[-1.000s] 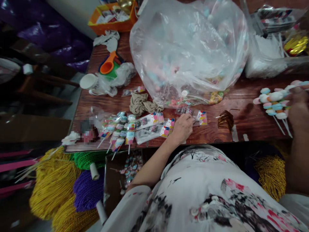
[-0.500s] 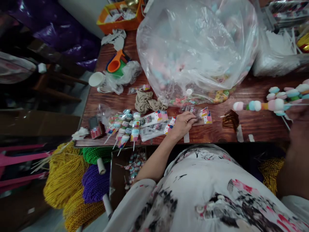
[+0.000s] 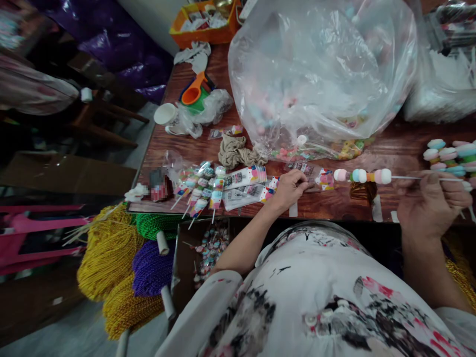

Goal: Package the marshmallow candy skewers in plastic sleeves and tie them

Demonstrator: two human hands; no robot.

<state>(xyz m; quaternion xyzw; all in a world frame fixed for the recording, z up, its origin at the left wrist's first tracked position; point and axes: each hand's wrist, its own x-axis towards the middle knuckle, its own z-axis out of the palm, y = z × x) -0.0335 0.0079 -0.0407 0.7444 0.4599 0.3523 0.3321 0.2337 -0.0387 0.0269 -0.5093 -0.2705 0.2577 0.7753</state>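
Note:
My left hand [image 3: 290, 189] pinches a small clear printed bag [image 3: 324, 179] on the table near the front edge. In my right hand [image 3: 427, 206] is the white stick of a marshmallow skewer [image 3: 359, 175], held level. The skewer carries pink, white and blue marshmallows with small green and orange pieces between them. Its far end points left, close beside the bag's colourful end; whether they touch I cannot tell. Left of my left hand lies a stack of similar flat bags [image 3: 247, 177]. Several bagged skewers [image 3: 216, 191] lie farther left.
A large clear bag of marshmallows [image 3: 320, 69] fills the back middle. Unbagged skewers [image 3: 448, 153] are piled at the right. Brown twist ties [image 3: 362, 192], a crumpled cloth [image 3: 236, 151], a white cup [image 3: 165, 114] and an orange bin [image 3: 204, 32] are on the table.
My right hand has come left from the skewer pile, bringing the skewer up to the bag. My left hand stays on the bag. The whole view has shifted slightly.

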